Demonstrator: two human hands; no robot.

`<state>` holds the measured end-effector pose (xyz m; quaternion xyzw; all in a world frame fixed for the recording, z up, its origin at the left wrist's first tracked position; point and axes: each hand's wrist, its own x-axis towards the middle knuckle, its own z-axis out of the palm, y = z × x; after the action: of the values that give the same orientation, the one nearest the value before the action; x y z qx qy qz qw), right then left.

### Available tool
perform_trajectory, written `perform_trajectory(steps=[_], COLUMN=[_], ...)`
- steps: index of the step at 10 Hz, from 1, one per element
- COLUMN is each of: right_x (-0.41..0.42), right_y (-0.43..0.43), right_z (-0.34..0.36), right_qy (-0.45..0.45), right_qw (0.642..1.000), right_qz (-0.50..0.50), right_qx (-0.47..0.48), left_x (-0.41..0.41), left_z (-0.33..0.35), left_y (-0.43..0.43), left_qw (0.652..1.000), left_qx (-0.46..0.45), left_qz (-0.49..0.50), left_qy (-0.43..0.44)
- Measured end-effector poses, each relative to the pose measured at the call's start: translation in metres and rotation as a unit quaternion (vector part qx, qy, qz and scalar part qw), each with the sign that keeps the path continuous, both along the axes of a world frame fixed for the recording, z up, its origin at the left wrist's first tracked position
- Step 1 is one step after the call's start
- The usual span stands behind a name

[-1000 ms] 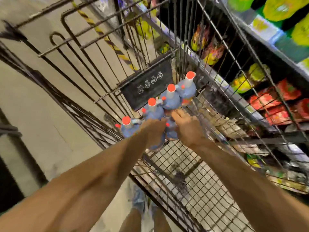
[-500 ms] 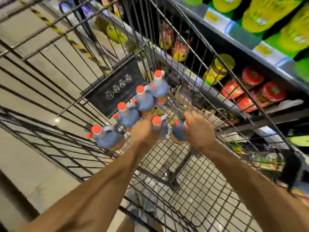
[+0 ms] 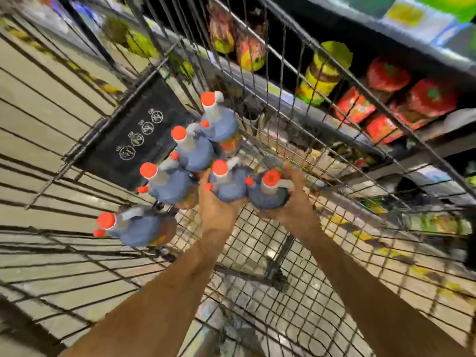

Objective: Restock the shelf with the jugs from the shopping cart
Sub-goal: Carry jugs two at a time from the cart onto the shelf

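Several dark jugs with orange caps stand in the wire shopping cart [image 3: 257, 248]. My left hand [image 3: 216, 210] grips one jug [image 3: 226, 184] from below and behind. My right hand [image 3: 291, 204] grips another jug [image 3: 269, 193] beside it. Both held jugs sit above the cart's mesh floor. A row of three jugs runs behind them: one [image 3: 167, 185], one [image 3: 193, 150] and one [image 3: 219, 119]. Another jug [image 3: 139, 228] leans at the near left of the cart. The shelf [image 3: 334, 119] is to the right of the cart.
A black child-seat flap [image 3: 134, 140] with white icons closes the cart's far end. The shelf on the right holds red and yellow-green packets [image 3: 386, 99]. Tiled floor [image 3: 38, 104] lies to the left of the cart.
Both hands have lifted their jugs up and toward me, away from the row. The view has swung right toward the shelf.
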<state>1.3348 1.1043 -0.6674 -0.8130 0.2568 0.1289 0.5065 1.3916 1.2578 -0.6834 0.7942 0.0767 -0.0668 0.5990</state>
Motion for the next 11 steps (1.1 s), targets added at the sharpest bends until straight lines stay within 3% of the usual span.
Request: perform_trajectory(steps=[1,2,3,4,5,7,8,10,11], right_x=[-0.004,0.000,0.003,0.003,-0.011,-0.055,-0.087,-0.142,-0.170], right_y=[0.002,0.008,0.012,0.014,0.010,0.005,0.017,0.058,0.077], right_z=[-0.016,-0.029,-0.038,-0.016,0.003,0.131,0.217,0.386,0.443], right_qy=[-0.057,-0.079,-0.094,-0.111,-0.098,-0.179,-0.227,-0.311,-0.332], right_qw=[0.998,0.990,0.975,0.983,0.971,0.943,0.931,0.911,0.900], right_qz=[-0.007,-0.095,-0.139,-0.127,-0.181,-0.228,-0.256,-0.268,-0.280], right_qx=[-0.004,0.071,0.144,0.076,0.121,0.162,0.124,0.042,0.027], left_x=[0.001,0.006,0.012,0.016,0.008,-0.005,-0.019,-0.075,-0.098], left_z=[-0.015,-0.013,-0.017,-0.016,0.016,0.119,0.199,0.361,0.419], left_y=[0.000,-0.007,-0.006,0.002,0.009,0.017,0.022,0.039,0.056], left_qw=[0.998,0.995,0.996,0.994,0.990,0.970,0.954,0.945,0.940], left_qx=[0.034,0.055,0.017,-0.030,-0.023,-0.036,-0.068,-0.141,-0.180], left_qz=[0.019,0.042,0.037,-0.022,-0.079,-0.217,-0.273,-0.297,-0.289], left_qy=[0.058,0.074,0.079,0.105,0.115,0.103,0.104,0.012,0.008])
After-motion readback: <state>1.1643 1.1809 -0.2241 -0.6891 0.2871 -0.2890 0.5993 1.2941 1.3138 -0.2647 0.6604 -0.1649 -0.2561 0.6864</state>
